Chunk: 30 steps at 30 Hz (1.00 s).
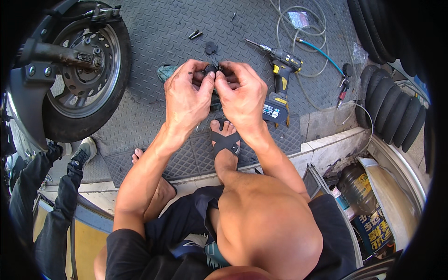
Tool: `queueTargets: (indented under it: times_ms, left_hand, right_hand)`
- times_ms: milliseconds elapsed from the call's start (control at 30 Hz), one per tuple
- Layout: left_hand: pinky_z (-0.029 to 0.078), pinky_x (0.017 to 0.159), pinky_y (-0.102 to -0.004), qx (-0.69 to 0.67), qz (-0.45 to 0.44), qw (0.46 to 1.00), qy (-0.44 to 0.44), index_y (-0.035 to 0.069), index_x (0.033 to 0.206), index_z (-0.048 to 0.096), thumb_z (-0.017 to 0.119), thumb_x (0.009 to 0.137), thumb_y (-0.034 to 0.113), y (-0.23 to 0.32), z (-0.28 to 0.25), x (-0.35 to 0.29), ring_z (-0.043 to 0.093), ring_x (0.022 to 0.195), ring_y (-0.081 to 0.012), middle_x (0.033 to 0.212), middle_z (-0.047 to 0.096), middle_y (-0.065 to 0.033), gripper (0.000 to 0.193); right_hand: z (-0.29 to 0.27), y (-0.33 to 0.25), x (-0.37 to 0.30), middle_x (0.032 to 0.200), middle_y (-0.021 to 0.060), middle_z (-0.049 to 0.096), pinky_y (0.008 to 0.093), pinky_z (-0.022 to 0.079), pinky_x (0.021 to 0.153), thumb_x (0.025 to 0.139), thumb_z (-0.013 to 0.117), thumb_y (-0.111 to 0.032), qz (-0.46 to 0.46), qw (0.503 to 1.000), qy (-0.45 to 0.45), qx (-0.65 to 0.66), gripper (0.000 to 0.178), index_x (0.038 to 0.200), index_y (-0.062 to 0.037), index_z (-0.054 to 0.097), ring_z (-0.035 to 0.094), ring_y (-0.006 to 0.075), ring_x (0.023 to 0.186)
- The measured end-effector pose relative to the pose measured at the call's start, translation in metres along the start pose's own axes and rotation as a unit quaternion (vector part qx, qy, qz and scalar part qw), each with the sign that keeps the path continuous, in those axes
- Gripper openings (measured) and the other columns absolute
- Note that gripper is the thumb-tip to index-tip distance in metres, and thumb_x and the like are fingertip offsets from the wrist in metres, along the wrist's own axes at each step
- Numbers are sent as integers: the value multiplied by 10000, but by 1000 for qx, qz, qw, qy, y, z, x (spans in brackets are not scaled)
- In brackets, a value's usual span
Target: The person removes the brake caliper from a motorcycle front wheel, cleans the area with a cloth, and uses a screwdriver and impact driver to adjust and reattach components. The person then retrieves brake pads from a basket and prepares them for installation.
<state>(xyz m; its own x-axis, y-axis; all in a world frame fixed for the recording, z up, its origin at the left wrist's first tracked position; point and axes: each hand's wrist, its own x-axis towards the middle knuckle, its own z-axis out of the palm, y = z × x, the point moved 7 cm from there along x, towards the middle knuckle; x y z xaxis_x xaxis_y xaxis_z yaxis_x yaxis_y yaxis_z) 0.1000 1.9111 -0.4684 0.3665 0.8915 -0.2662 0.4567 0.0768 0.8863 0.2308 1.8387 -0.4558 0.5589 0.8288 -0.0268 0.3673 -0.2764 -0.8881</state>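
In front of me, my left hand point(189, 95) and my right hand point(243, 95) meet with thumbs and fingertips closed on one small black part point(211, 69). My fingers cover most of it, so its exact kind does not show. Just beyond it, a flat dark round piece point(211, 47) lies on the ridged mat. Farther off are a pair of small dark bolt-like pieces point(195, 34). A teal cloth-like item point(166, 72) sits beside my left hand. Right of my right hand lies a black and yellow cordless drill point(281, 70) with its battery point(275, 111).
A scooter wheel point(120, 86) stands at the left, with another person's dark-trousered legs point(56, 200) below it. A clear coiled hose point(322, 42) with an air gun point(343, 87) spreads at the far right. Several black tyres point(389, 105) line the right side. A dark jug point(357, 189) sits lower right.
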Motion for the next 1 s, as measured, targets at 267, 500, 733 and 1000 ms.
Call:
queueTargets:
  times_ms: [267, 500, 733, 1000]
  left_hand:
    - [576, 659, -346, 136, 145, 980, 20, -28, 1084, 702, 738, 938, 56, -11, 9, -15, 714, 713, -225, 923, 716, -142, 172]
    - [556, 575, -298, -81, -204, 975, -10, -79, 1132, 680, 738, 969, 106, -110, -6, 19, 708, 685, -157, 868, 706, -113, 253]
    - [574, 619, -272, -202, -164, 965, -36, -61, 1363, 649, 675, 1018, 93, -150, 39, 85, 700, 735, -134, 1002, 746, -122, 379]
    - [547, 951, -438, 91, -24, 994, 53, -7, 1490, 526, 723, 962, 188, -137, 19, 54, 683, 1080, -337, 1227, 680, -220, 596]
  right_hand:
    - [21, 45, -18, 909, 87, 771, 229, 587, 679, 938, 747, -16, 171, 976, -71, 112, 243, 1151, 87, 691, 708, 71, 780]
    - [18, 62, -15, 874, 116, 750, 255, 590, 598, 950, 736, -23, 219, 962, -41, 160, 262, 1171, 98, 665, 728, 117, 736]
    - [21, 179, 82, 859, 117, 778, 311, 572, 564, 926, 761, -116, 159, 986, 9, -48, 236, 1072, 68, 740, 741, 157, 689]
    - [22, 133, 21, 1053, 271, 703, 529, 542, 874, 938, 734, -182, 43, 983, -36, -172, 436, 1259, 91, 620, 684, 470, 980]
